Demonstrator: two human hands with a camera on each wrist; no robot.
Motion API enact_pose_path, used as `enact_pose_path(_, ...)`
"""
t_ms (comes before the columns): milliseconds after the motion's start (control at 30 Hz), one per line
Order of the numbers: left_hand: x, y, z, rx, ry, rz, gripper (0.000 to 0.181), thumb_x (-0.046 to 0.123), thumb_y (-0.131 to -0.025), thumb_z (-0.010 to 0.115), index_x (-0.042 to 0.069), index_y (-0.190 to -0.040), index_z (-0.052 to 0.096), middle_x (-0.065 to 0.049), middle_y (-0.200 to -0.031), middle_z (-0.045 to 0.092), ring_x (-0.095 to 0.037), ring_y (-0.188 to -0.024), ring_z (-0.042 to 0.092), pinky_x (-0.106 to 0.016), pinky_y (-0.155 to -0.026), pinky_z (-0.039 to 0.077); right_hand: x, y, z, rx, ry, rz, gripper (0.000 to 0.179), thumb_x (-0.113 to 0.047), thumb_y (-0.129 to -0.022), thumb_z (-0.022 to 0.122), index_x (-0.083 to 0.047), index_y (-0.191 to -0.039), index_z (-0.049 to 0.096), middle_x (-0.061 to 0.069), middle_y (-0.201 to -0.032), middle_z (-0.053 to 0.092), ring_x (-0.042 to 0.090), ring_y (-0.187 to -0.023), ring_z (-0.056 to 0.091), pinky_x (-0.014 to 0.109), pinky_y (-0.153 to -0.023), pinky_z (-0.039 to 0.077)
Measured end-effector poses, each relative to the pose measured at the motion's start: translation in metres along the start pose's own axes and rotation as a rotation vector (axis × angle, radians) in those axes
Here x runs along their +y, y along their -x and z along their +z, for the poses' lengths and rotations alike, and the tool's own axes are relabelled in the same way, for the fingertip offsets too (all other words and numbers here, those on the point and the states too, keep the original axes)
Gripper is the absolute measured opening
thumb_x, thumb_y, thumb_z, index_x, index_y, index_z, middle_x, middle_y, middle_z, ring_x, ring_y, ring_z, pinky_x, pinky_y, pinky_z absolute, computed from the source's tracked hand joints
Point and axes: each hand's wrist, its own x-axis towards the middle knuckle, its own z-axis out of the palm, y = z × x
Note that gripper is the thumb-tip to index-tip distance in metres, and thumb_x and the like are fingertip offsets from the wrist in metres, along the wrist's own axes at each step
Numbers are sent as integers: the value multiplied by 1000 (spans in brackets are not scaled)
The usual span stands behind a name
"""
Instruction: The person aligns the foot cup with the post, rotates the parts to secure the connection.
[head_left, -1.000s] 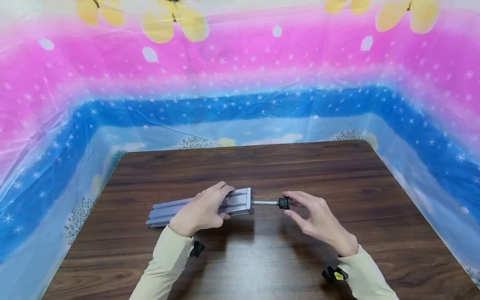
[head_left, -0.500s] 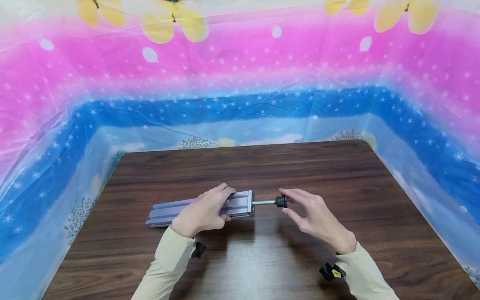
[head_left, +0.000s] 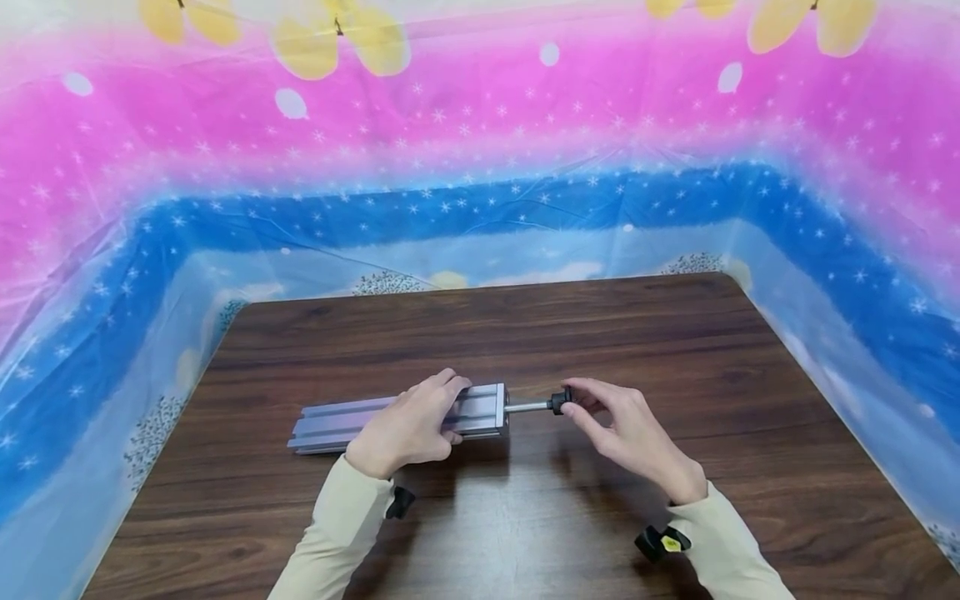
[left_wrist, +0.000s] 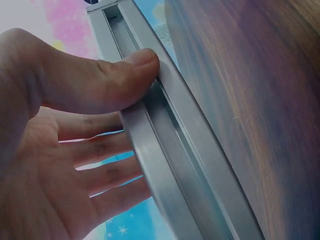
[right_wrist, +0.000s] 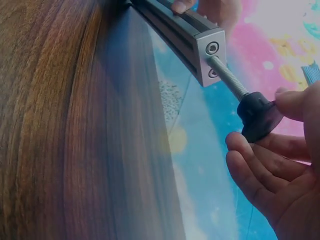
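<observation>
A silver slotted aluminium profile (head_left: 330,423) lies lengthwise over the table, its right end raised. My left hand (head_left: 408,425) grips it near that end; in the left wrist view the thumb presses on the slotted face and the fingers go behind it. From the end plate (right_wrist: 215,56), with its socket-head screws, sticks out a threaded rod (right_wrist: 229,79). The rod carries a black levelling foot (right_wrist: 260,117) with a wide round base. Thumb and fingers of my right hand (head_left: 633,433) pinch the rim of this base.
The dark wood-grain table (head_left: 637,333) has a rounded far edge. A pink and blue patterned cloth (head_left: 480,208) hangs around its back and sides. Black straps with small mounts (head_left: 660,543) sit at both wrists.
The levelling foot has shifted slightly left, nearer the end plate. The profile's right end has dipped a little. My right fingers have changed their place on the foot's rim.
</observation>
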Motion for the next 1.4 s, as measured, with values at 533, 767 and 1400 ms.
enact_pose_path(533, 3, 0, 2, 12, -3, 32, 56, -1, -72, 72, -2, -127, 59, -7, -106, 59, -17, -86, 54, -33, -78, 48, 1, -2, 6, -16, -31, 271, 45, -38, -107, 46, -16, -75, 68, -12, -59, 64, 12, -54, 63, 24, -58, 49)
enact_pose_path(767, 4, 0, 2, 16, 5, 34, 56, -3, -72, 73, -3, -126, 58, -6, -101, 56, -16, -84, 50, -33, -76, 46, 1, -2, 8, -27, -16, 292, 52, -37, -109, 40, -18, -67, 65, -11, -56, 63, 14, -49, 62, 24, -55, 49)
enact_pose_path(1400, 5, 4, 2, -9, 23, 38, 56, -3, -72, 71, -2, -126, 58, -3, -96, 53, -14, -81, 49, -31, -75, 46, -7, -12, 9, -48, 33, 381, 74, -49, -108, 34, -12, -50, 61, -9, -40, 49, 11, -40, 51, 25, -47, 38)
